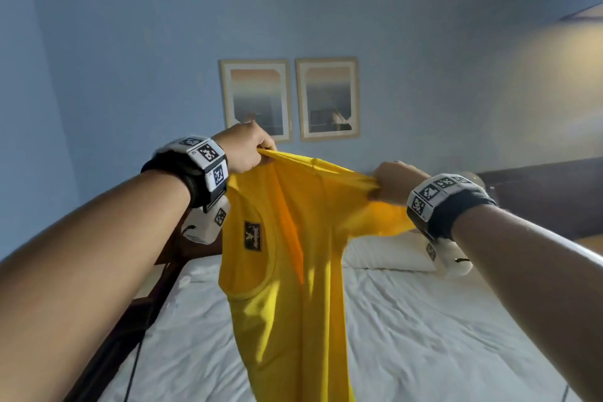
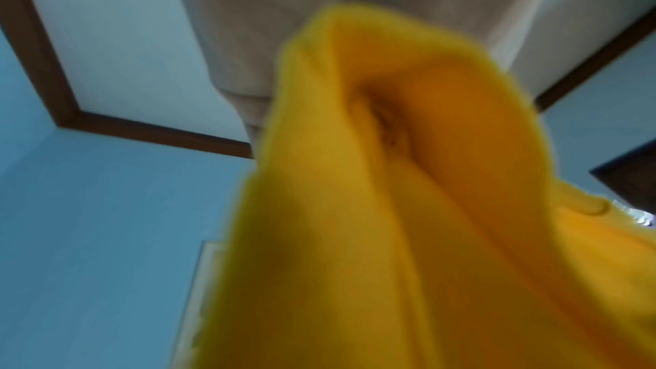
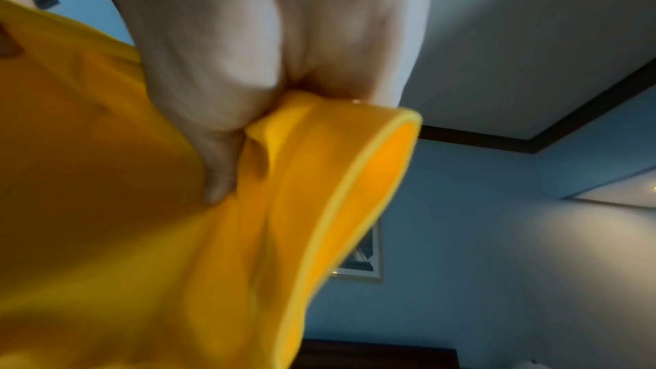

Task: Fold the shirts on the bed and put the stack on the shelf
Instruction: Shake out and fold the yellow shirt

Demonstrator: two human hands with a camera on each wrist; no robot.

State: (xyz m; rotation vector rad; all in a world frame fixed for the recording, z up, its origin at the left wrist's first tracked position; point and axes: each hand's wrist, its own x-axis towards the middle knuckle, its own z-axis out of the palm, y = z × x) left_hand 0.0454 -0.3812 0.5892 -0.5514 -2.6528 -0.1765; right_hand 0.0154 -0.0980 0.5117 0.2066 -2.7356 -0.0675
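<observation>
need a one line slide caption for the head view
Left hand and right hand hold a yellow sleeveless shirt up by its top edge above a white-sheeted bed.

The shirt (image 1: 287,271) hangs above the bed (image 1: 424,336), pillow (image 1: 388,253) behind, pictures (image 1: 256,99) beyond.

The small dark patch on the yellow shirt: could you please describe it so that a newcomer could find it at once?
Start at the white bed; above it the left hand and right hand hold up a yellow shirt. On the shirt's left side, just below the left wrist, sits the dark patch. It is the only dark mark on the plain yellow cloth.
</observation>
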